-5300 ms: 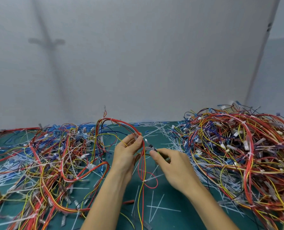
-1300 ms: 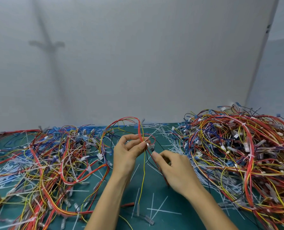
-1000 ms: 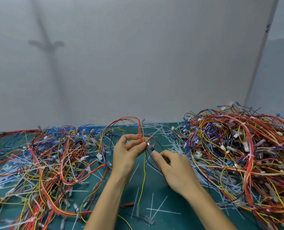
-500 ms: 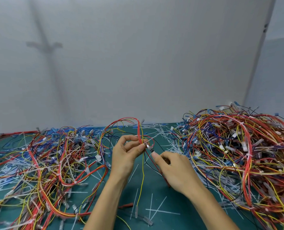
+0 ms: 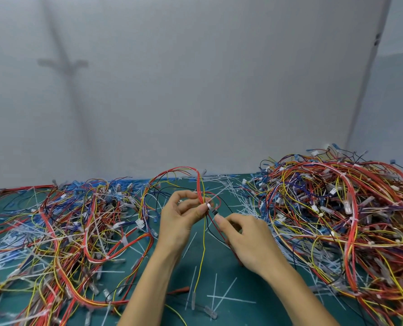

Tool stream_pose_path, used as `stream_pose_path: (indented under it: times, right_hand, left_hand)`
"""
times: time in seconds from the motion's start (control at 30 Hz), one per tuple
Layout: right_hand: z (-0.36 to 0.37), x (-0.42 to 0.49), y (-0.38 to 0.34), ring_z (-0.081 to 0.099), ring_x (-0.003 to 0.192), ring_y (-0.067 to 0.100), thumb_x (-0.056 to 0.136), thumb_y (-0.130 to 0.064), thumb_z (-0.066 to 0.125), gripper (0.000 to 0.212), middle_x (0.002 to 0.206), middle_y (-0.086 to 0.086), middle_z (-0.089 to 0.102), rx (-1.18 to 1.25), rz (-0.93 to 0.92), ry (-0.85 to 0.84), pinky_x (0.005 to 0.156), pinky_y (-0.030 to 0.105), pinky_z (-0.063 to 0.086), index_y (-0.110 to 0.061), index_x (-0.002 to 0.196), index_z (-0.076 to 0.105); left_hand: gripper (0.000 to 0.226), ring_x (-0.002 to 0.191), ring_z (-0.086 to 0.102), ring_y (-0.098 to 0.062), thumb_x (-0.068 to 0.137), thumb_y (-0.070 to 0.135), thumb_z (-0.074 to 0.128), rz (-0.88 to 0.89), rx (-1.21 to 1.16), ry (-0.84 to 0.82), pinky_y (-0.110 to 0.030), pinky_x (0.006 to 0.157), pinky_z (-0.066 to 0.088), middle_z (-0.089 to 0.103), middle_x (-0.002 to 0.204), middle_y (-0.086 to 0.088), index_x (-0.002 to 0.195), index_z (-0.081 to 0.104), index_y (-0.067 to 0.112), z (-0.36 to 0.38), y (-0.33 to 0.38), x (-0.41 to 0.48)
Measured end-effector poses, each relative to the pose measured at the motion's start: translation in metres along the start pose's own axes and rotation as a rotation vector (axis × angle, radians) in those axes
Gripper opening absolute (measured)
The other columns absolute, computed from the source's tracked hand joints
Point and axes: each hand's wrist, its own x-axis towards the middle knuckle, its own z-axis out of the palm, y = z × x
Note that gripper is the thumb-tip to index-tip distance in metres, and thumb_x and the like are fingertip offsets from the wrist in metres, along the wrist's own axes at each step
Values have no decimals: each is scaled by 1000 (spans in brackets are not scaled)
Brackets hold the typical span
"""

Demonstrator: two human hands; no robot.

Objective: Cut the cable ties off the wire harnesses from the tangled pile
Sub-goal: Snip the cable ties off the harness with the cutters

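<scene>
While the left hand pinches the wires to expose a cable tie, the right hand grips a cutter beside it.

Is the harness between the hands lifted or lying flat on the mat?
Lifted: the left hand pinches the harness, its loop arches up, a yellow wire dangles.

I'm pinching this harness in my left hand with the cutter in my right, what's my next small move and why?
Probably squeeze the cutter shut on the cable tie. Its tip sits at the harness where your left hand pinches the red and yellow wires, the tie's white tail sticks out there, and your right hand grips it.
</scene>
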Motion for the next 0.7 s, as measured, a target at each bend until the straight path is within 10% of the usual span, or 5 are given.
stream_pose_path:
  times: [0.37,0.7]
  right_hand:
    - [-3,0,-5,49,57,18,91,-62,45,54,50,-2,50,-6,3,31,61,35,41,-16,72,65]
    - [-5,-2,15,51,111,28,97,-58,39,49,119,6,55,-633,206,-35,89,39,43,-17,116,56]
  left_hand:
    - [25,82,74,-22,83,-11,65,-15,-121,78,-25,73,58,75,93,-14,98,53,7,2,0,0]
    - [26,80,74,-21,88,-11,58,4,-418,264,-26,66,59,74,95,-11,98,47,11,-9,6,8]
